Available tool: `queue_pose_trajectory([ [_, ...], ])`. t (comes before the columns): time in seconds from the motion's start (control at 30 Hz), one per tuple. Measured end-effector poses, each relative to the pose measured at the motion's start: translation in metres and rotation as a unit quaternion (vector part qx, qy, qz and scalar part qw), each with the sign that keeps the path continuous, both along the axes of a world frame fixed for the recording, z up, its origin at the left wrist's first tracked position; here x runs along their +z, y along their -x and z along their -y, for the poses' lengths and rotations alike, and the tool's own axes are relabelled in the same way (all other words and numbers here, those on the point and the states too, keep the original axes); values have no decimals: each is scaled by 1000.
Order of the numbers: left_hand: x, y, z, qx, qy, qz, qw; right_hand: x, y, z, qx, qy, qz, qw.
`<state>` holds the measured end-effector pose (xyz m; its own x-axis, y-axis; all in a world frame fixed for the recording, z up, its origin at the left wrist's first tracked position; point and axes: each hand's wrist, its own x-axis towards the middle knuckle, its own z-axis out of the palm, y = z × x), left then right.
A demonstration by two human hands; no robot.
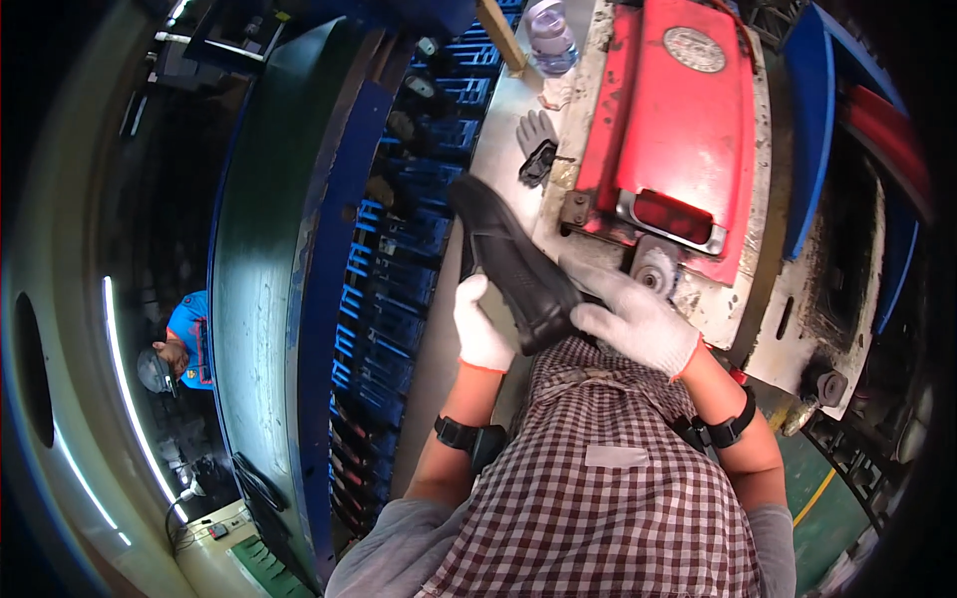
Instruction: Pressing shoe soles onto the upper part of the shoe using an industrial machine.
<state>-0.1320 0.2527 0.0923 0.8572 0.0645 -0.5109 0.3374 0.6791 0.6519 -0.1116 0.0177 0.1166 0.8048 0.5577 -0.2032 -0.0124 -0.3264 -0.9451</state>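
A black shoe (513, 264) is held tilted in front of my apron, its toe pointing up and left and its heel toward me. My left hand (482, 327), in a white knit glove, is closed on its left side near the sole. The white-gloved right hand (643, 321) grips the heel end between thumb and fingers; part of those fingertips is hidden by the shoe. Just beyond my right hand, a round whitish wheel-like part (654, 267) sticks out from under a red machine (683, 110).
A grey glove with black on it (536, 145) and a clear bottle (551, 38) lie beyond the shoe on the metal bench (498, 149). Blue racks (394, 269) stand at left, beside a green conveyor belt (269, 219). A person in blue (187, 334) is farther left.
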Motion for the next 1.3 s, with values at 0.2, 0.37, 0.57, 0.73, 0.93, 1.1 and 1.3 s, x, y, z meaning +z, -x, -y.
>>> queue_pose_trajectory([
  [0.2, -104, -20, -153, 166, -144, -130, 967, -39, 16, 13, -161, 184, 359, 901],
  [0.37, -173, -70, -275, 147, -259, -226, 928, -60, 25, 13, -193, 278, 397, 853],
  [0.57, -200, -123, -361, 150, -537, -162, 814, -65, 25, 6, -194, 319, 384, 844],
  [0.73, -230, -106, -410, 1, -812, -262, 521, -63, 22, 2, -181, 316, 389, 846],
  [0.93, -209, -34, -341, 315, -694, -271, 588, -70, 23, 1, -182, 331, 390, 840],
  [1.1, -228, 34, -444, 422, -215, -338, 813, -73, 25, 6, -169, 330, 377, 849],
  [1.3, -250, -6, -480, 272, -104, -343, 893, -72, 28, 3, -133, 379, 363, 841],
])
